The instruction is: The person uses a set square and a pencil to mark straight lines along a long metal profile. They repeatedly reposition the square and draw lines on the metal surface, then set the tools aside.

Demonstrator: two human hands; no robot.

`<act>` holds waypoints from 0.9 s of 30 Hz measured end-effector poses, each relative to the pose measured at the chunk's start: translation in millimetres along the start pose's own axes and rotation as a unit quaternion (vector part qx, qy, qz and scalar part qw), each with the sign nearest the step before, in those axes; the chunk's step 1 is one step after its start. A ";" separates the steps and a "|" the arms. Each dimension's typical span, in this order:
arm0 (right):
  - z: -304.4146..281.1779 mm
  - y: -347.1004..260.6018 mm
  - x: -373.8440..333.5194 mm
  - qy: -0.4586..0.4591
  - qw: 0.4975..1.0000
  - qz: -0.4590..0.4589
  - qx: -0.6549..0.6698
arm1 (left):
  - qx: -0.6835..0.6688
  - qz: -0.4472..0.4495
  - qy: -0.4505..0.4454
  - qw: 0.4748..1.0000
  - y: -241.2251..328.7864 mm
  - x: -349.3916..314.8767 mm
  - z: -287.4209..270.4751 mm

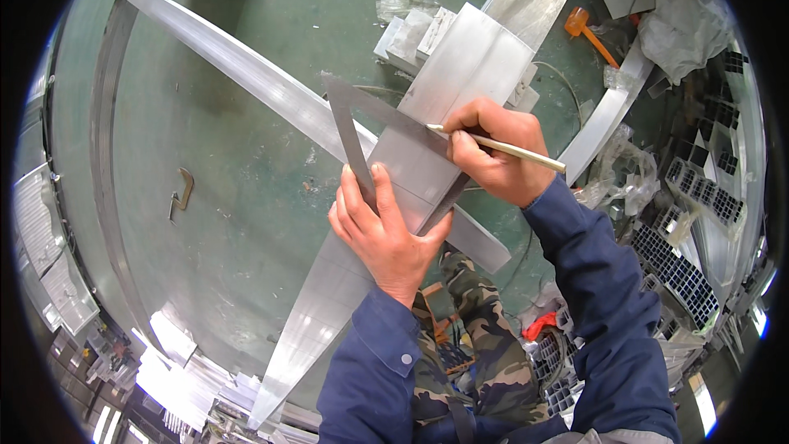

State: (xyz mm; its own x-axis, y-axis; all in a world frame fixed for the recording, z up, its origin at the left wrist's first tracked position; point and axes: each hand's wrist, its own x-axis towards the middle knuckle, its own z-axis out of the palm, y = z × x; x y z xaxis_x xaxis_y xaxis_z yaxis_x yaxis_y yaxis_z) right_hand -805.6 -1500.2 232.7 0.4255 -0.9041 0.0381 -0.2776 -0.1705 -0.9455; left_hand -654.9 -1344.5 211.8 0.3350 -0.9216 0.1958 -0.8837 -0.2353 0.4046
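Note:
A wide aluminium profile runs diagonally from upper right to lower left in front of me. Across it lies a dark metal triangle square, its point jutting past the profile's left edge. My left hand clasps the square against the profile, thumb on the near side and fingers spread over the left leg. In my right hand a slim pale pencil is pinched, its tip at the square's far edge on the metal. A faint line crosses the profile inside the square.
Beneath the profile, a long metal bar crosses the other way. On the green floor lies a C-clamp. Small blocks sit beyond. Rightward are an orange mallet, crumpled plastic wrap and stacked square tubes.

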 end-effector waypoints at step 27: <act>2.0 2.8 -84.1 0.129 0.963 0.235 0.009 | 0.024 -0.008 -0.053 0.998 8.8 4.9 -12.8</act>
State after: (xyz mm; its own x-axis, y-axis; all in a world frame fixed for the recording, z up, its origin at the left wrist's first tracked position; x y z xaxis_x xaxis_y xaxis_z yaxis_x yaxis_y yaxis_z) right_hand -840.5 -1423.9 226.2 0.0273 -0.9473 -0.3191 -0.3714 0.2868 -0.8831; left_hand -656.9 -1347.1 227.8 0.3149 -0.9446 0.0926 -0.8942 -0.2626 0.3626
